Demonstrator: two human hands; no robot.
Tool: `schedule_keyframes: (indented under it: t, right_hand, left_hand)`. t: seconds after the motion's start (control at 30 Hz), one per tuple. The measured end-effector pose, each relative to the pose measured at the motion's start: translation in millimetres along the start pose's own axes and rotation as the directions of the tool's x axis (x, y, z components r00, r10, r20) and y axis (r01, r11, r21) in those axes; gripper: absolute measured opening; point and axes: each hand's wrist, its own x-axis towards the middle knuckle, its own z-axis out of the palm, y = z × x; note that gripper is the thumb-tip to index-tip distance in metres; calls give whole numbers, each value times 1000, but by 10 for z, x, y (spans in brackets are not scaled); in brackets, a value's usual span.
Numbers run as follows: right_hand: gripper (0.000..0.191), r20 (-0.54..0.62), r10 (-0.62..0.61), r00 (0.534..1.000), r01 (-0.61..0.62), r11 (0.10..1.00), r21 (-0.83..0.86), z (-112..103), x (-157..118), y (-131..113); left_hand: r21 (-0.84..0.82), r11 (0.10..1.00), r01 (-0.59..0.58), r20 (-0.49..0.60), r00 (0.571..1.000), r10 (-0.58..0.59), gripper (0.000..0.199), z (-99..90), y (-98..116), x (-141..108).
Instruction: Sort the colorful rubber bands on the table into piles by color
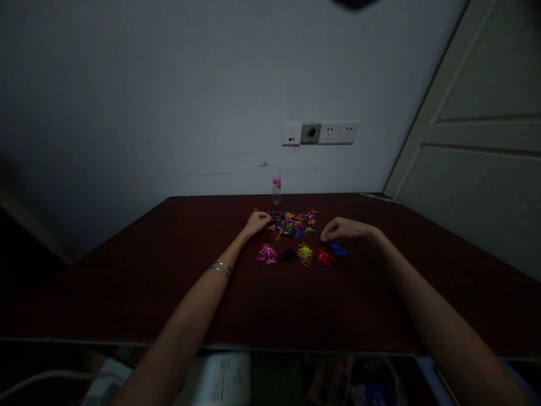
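A mixed heap of small coloured rubber bands (293,223) lies on the dark red table. My left hand (257,221) is at the heap's left edge, its fingertips pinched together; whatever they hold is too small to make out. My right hand (340,228) hovers over the sorted piles with thumb and fingers closed, and I cannot see what is between them. Below it are red rubber bands (325,256) and blue rubber bands (338,248). Further left in the same row lie yellow rubber bands (305,254), black rubber bands (289,255) and pink rubber bands (266,253).
Behind the heap stands a clear bottle with a pink cap (276,189). The table (270,307) meets a white wall with a row of sockets (320,133). A pale door (477,135) is on the right. Under the front edge sits a white package (224,378).
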Motion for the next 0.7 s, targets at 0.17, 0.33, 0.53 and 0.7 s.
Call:
schedule_keyframes:
  t: [0.17, 0.33, 0.53, 0.7]
  right_hand:
    - [27, -212, -64, 975, 67, 998, 8, -49, 28, 57]
    - [30, -304, -26, 952, 46, 997, 60, -64, 63, 162]
    - [29, -348, 79, 934, 9, 970, 242, 10, 68, 243]
    - [30, -349, 71, 935, 28, 962, 271, 30, 94, 294]
  left_hand:
    - [108, 991, -73, 150, 987, 57, 21, -143, 101, 63]
    - [238, 964, -118, 345, 938, 30, 21, -246, 199, 79]
    - [290, 951, -107, 366, 931, -6, 24, -202, 161, 70]
    - [263, 959, -106, 359, 933, 5, 21, -192, 35, 118]
